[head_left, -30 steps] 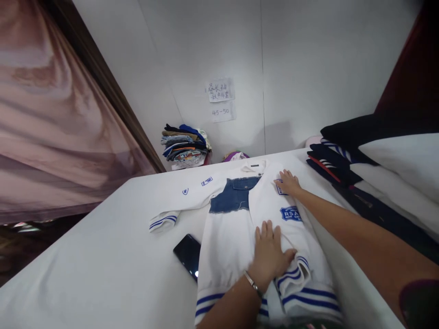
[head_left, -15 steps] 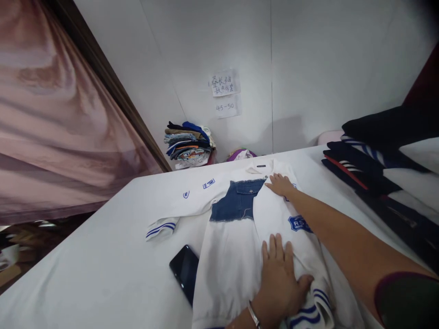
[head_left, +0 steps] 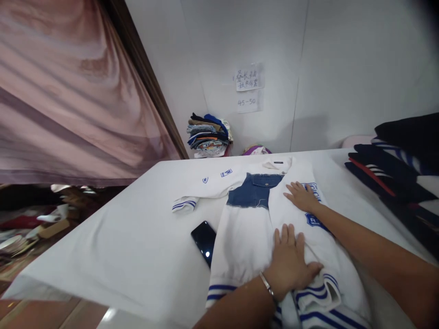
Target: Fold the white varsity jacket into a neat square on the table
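A white jacket [head_left: 247, 228] with a denim chest panel, blue badges and blue-striped cuffs and hem lies spread on the table, collar toward the wall. One of its sleeves stretches out to the left; the other lies along the right side of the front. My left hand [head_left: 291, 260], with a bracelet at the wrist, rests flat on the lower front beside the striped cuff, fingers spread. Farther up, my right hand [head_left: 302, 196] lies flat with fingers apart on the upper right front, next to a blue badge. Neither hand grips the cloth.
A black phone [head_left: 205, 241] lies left of the jacket, partly under its edge. Dark folded clothes [head_left: 377, 173] are stacked at the right. Another clothes pile [head_left: 209, 137] stands beyond the far edge of the white table [head_left: 137, 237]. A pink curtain [head_left: 75, 91] hangs at left.
The view has swung left, so things appear farther right. My right hand has slid from near the collar down the jacket's front. My left hand stays by the cuff.
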Demonstrator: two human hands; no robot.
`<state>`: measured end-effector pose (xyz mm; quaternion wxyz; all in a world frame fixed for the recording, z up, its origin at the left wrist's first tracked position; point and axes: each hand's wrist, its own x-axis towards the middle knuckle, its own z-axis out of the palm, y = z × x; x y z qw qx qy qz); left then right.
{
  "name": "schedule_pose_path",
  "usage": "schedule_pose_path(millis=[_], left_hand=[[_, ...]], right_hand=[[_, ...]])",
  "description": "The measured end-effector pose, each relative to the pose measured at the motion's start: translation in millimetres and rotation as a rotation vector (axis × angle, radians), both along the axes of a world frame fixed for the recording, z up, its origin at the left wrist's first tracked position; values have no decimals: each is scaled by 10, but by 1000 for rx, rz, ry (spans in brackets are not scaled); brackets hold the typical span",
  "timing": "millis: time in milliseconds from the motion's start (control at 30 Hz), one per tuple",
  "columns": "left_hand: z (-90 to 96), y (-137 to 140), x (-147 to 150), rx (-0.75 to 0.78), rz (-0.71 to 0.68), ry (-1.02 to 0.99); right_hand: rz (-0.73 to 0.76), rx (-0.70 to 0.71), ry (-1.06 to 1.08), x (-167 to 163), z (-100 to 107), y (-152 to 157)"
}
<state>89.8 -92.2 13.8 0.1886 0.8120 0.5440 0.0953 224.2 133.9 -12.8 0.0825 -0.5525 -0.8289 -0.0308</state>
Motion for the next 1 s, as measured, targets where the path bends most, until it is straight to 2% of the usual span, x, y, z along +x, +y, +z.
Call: schedule_pose_path(millis=[100, 300, 567, 800, 1000], left_hand=[[-22, 4, 9, 7, 3, -9], [-50, 10, 15, 0, 16, 0], [-4, 20, 27, -11, 18, 43], [24, 44, -2, -4, -2, 65], [-14, 87, -9, 5, -1, 25]], right_hand=[[5, -61, -36, 6, -52, -46], [-17, -148, 48, -19, 115, -65], [134, -136, 56, -88, -23, -662], [-2, -300, 436, 26, 236, -843], [-45, -288, 789, 454, 349, -1585]])
